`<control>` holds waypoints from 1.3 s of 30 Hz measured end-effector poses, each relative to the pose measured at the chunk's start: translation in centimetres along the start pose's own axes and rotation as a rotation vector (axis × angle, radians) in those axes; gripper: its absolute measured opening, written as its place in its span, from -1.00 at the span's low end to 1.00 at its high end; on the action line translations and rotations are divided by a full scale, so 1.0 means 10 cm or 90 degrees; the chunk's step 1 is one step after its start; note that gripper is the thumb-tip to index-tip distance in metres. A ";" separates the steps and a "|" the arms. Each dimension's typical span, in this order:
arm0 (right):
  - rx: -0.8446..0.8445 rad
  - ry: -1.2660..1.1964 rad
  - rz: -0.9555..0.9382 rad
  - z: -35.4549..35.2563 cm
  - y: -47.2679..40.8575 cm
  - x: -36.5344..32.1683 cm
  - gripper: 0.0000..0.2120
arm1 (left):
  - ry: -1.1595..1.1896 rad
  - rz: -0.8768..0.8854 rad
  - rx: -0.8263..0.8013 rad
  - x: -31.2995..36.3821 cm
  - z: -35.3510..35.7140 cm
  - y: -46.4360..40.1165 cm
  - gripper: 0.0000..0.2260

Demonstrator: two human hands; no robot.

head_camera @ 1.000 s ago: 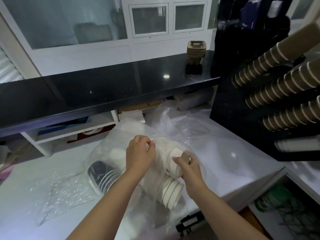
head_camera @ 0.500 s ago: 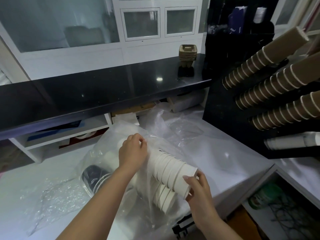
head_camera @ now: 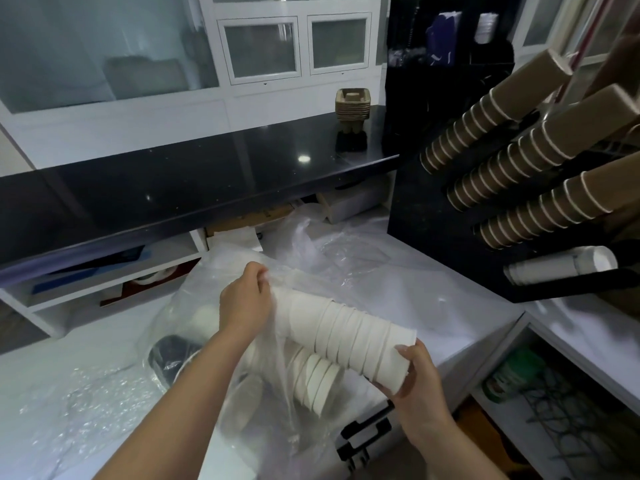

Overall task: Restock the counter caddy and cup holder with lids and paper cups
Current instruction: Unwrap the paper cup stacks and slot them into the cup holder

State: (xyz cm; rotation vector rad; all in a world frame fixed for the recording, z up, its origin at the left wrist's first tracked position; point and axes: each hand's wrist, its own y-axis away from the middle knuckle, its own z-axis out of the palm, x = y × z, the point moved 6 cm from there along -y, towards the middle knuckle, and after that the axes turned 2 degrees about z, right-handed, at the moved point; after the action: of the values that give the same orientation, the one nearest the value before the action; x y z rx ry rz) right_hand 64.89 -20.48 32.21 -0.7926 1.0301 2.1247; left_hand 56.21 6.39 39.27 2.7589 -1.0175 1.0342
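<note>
A long stack of white paper cups (head_camera: pixel 349 336) lies half out of a clear plastic bag (head_camera: pixel 194 317) on the white counter. My right hand (head_camera: pixel 414 379) grips the stack's free end at the lower right. My left hand (head_camera: pixel 244 301) pinches the bag's plastic at the stack's other end. A second, shorter stack of white cups (head_camera: pixel 317 379) and some black lids (head_camera: pixel 169 355) remain inside the bag. At the right stands the black cup holder (head_camera: pixel 433 216), with three rows of brown cups (head_camera: pixel 519 168) and one row of white cups (head_camera: pixel 561 265).
A black raised counter (head_camera: pixel 207 181) runs across the back, with a stack of cardboard cup trays (head_camera: pixel 352 103) on it. Loose plastic wrap (head_camera: pixel 346 251) lies behind the bag. Open shelves sit under the counter at left, and a low shelf with wires at bottom right.
My right hand has drawn the white cup stack out of the bag toward the lower right, so much more of it shows. My left hand stays gripping the bag.
</note>
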 end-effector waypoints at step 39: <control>-0.089 -0.170 -0.046 0.41 0.04 -0.73 -0.80 | 0.358 -0.023 0.007 0.43 -0.32 0.27 -0.69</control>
State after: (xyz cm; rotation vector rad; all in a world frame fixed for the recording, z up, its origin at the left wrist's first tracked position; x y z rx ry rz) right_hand 68.09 -19.32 39.91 -0.5810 0.7106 2.1849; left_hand 55.23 2.62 43.77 2.2532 -0.8637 1.6693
